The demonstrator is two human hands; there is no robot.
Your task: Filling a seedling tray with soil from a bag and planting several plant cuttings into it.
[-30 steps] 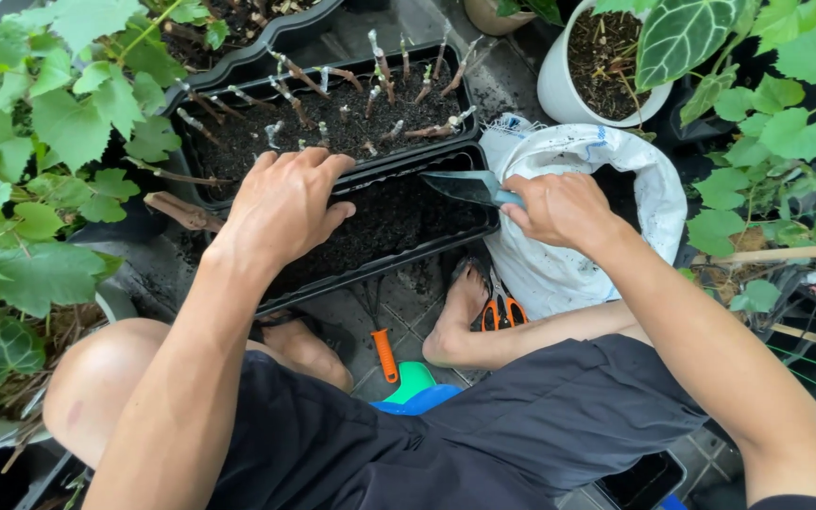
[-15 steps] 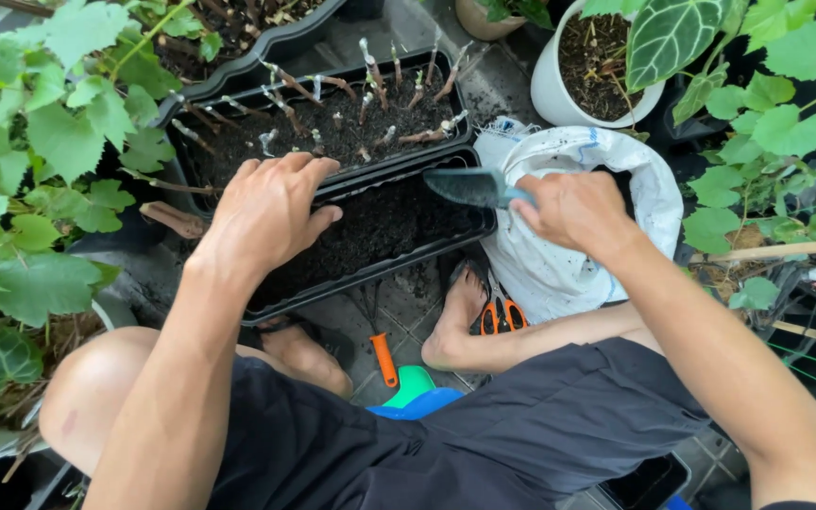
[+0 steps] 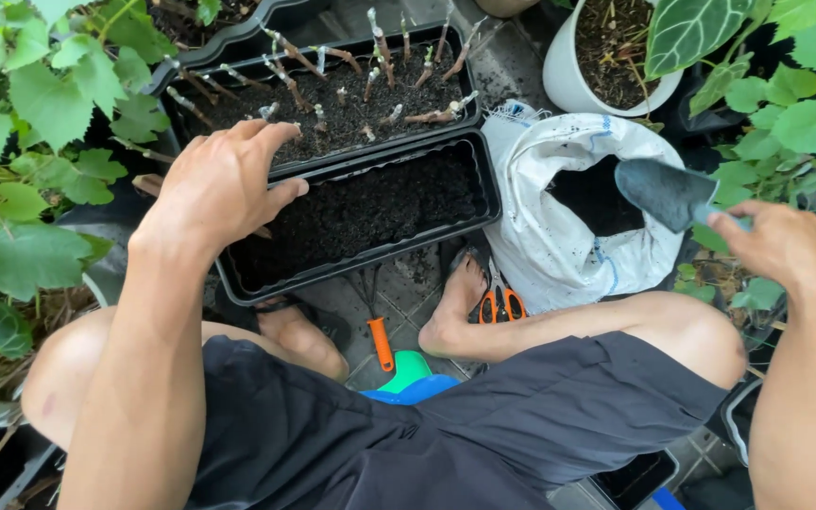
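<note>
My left hand [image 3: 224,184] rests with spread fingers on the near left rim of a black rectangular planter [image 3: 484,179] filled with dark soil. My right hand [image 3: 786,247] grips the handle of a grey trowel [image 3: 665,192], its blade held over the mouth of a white soil sack [image 3: 559,246]. Behind the near planter stands a second black planter [image 3: 332,94] with several stick cuttings set upright in soil.
A white pot [image 3: 578,76] with soil stands at the back right. Leafy plants crowd the left [image 3: 30,104] and right [image 3: 795,123] sides. Orange-handled scissors [image 3: 501,304] and an orange-handled tool [image 3: 382,342] lie on the tiled floor by my feet.
My right hand has carried the trowel from the planter's right end rightwards, out over the soil sack. My left hand has stayed on the planter's rim.
</note>
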